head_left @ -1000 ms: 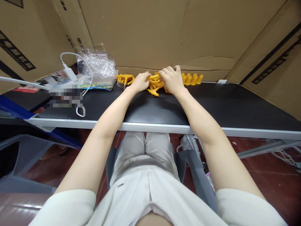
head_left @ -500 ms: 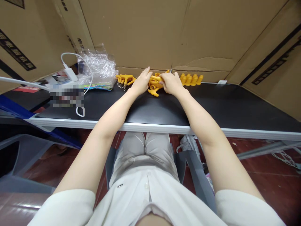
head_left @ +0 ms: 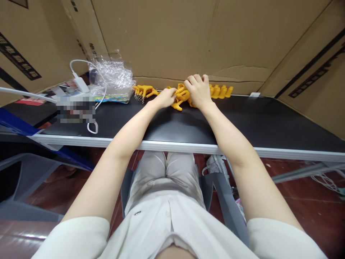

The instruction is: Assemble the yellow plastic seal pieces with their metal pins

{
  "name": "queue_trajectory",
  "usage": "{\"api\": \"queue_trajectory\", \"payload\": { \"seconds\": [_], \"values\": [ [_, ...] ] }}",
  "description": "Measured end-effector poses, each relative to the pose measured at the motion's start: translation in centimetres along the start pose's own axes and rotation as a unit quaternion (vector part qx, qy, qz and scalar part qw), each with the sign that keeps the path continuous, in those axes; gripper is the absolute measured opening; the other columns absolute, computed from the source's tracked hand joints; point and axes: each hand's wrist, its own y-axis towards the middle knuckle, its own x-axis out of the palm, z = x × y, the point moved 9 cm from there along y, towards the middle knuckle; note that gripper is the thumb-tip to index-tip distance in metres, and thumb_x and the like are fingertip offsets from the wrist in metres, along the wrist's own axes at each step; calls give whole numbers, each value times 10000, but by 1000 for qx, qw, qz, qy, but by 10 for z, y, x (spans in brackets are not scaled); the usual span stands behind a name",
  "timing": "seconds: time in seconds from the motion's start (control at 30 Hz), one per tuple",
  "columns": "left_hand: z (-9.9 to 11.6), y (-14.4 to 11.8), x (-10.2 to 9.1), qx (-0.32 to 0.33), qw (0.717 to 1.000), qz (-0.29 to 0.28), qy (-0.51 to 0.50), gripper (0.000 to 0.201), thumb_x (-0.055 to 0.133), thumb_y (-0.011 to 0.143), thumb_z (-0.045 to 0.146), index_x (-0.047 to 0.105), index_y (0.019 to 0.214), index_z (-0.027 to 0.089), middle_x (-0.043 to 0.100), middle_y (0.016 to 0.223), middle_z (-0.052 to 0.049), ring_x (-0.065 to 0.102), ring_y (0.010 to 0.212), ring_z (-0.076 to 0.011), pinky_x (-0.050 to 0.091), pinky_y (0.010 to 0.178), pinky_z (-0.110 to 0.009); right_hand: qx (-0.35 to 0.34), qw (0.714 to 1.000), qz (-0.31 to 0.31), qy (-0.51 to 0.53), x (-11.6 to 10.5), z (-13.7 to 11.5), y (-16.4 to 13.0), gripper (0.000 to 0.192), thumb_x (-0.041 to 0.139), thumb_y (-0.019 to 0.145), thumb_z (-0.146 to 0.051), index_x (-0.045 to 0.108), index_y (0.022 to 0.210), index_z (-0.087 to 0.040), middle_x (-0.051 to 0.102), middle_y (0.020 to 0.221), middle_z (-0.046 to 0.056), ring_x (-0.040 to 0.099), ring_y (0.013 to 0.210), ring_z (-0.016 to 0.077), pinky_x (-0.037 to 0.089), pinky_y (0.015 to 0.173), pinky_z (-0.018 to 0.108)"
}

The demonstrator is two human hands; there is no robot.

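My left hand (head_left: 165,98) is closed at the left side of a small heap of yellow plastic parts (head_left: 177,106). Its fingertips pinch a ridged yellow part (head_left: 180,90). At the heap's right side, my right hand (head_left: 198,90) is bent over with curled fingers. Its fingertips point away from me, and whatever they grip is hidden behind the hand. Left of the heap lie several yellow T-shaped corkscrew handles (head_left: 145,90) with silver spiral screws. To the right, a row of yellow bottle-shaped sleeves (head_left: 222,91) stands upright.
Clear plastic wrap (head_left: 111,77) lies on coloured sheets at the back left, near a white adapter and cable (head_left: 81,85). Cardboard walls (head_left: 172,39) enclose the black tabletop (head_left: 178,126). A pale metal rail (head_left: 178,146) forms its front edge.
My right hand has risen and turned over, its fingers curling toward the back. My left hand has lowered slightly and moved right. The metal tip by the right hand is out of sight.
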Motion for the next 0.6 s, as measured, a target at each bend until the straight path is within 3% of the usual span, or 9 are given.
{"api": "queue_trajectory", "payload": {
  "seconds": [0.13, 0.27, 0.4, 0.6],
  "values": [
    [3, -3, 1, 16, 1000, 11, 16, 255, 526, 996, 157, 726, 1154, 158, 805, 1157, -181, 766, 1186, -340, 583, 1102, -455, -18, 999, -5, 28, 6, 8, -3, 478, 245, 1104, -235, 660, 1333, -182, 692, 1323, 195, 577, 1342, 392, 398, 1139, 629],
    [-3, -3, -2, 19, 999, 26, 41, 259, 505, 1002, 137, 709, 1160, 145, 784, 1209, -208, 748, 1223, -357, 564, 1122, -472, -33, 997, -34, 60, 12, 6, -7, 441, 401, 1092, -351, 639, 1395, -138, 686, 1345, 232, 561, 1339, 427, 412, 1123, 641],
    [-2, -4, -5, 7, 997, 8, 79, 298, 467, 1037, 149, 690, 1229, 102, 758, 1289, -244, 727, 1267, -380, 549, 1109, -472, -11, 998, -42, 36, 14, -1, -6, 434, 411, 1081, -280, 654, 1403, -119, 689, 1361, 232, 553, 1355, 428, 392, 1145, 674],
    [0, -2, -8, -10, 996, -6, 92, 285, 475, 1067, 203, 720, 1183, 115, 782, 1207, -207, 745, 1198, -336, 539, 1060, -394, 7, 998, -43, -44, 7, -10, -2, 409, 357, 1109, -207, 673, 1370, -200, 714, 1311, 174, 589, 1342, 372, 404, 1159, 652]
  ]
}}
